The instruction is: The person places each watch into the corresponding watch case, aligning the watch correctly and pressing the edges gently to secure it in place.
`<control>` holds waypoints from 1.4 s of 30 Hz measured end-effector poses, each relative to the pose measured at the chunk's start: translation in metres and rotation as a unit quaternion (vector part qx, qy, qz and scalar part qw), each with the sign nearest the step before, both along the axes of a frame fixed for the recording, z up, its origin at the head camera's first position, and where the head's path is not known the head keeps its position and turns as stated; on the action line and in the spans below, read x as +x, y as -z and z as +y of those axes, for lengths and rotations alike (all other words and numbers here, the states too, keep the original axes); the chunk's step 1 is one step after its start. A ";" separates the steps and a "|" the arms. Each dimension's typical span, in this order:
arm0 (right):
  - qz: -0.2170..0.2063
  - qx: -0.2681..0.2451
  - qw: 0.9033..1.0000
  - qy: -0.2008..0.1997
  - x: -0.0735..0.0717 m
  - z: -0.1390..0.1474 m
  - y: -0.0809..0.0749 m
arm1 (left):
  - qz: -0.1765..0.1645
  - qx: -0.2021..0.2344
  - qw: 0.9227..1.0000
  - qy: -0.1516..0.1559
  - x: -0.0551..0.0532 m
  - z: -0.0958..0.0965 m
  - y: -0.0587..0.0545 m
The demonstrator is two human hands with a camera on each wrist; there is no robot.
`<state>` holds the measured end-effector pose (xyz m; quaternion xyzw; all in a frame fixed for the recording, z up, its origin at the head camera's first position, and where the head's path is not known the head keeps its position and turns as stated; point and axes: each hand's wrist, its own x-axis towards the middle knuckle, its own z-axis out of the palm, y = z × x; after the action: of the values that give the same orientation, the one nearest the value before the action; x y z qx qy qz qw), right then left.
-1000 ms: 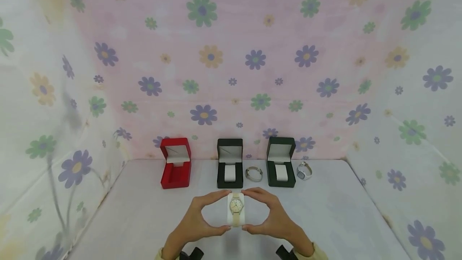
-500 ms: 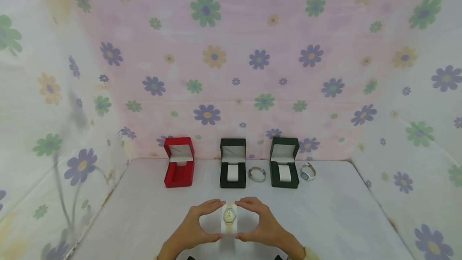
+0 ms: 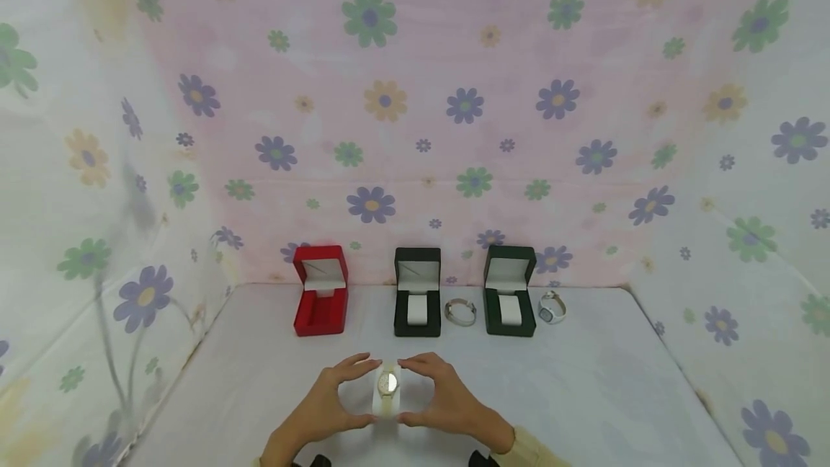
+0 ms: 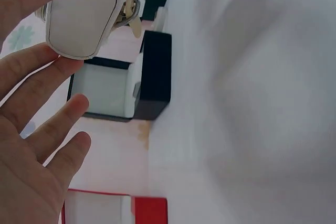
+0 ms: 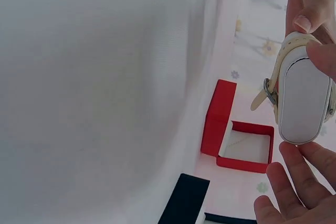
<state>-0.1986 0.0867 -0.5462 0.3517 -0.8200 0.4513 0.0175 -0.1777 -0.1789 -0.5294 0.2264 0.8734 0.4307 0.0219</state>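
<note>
A wristwatch with a cream strap is wrapped round a white watch cushion, dial facing up, half of it bright with glare. My left hand and right hand hold the cushion from both sides, thumb at the near end and fingertips at the far end. In the left wrist view, the flat end of the cushion shows between thumb and fingers, beside the strap's buckle. The right wrist view shows the opposite end, with the strap's loose tip sticking out.
Along the back of the white table stand an open red watch box with no cushion in it and two open dark green boxes, each with a white cushion. One watch lies between the green boxes, another at the far right.
Both hands have moved left and a little nearer to me with the watch and cushion between them. Glare has appeared on the dial. The boxes and the other watches stay in place.
</note>
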 end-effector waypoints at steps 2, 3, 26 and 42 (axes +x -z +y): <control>0.004 0.003 1.000 -0.006 -0.005 -0.007 -0.002 | -0.003 -0.009 1.000 -0.009 -0.003 -0.006 -0.002; 0.008 0.006 1.000 -0.007 -0.008 -0.011 -0.003 | -0.004 -0.014 1.000 -0.013 -0.004 -0.010 -0.003; 0.036 -0.010 0.999 -0.008 -0.064 -0.088 -0.007 | 0.037 -0.015 0.997 -0.070 -0.046 -0.069 -0.008; 0.012 -0.018 1.000 -0.010 -0.111 -0.129 0.006 | 0.037 -0.006 0.993 -0.111 -0.078 -0.094 0.003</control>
<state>-0.3092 -0.0419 -0.5522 0.3647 -0.8080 0.4618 0.0296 -0.2555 -0.2731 -0.5319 0.1432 0.8959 0.4167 -0.0571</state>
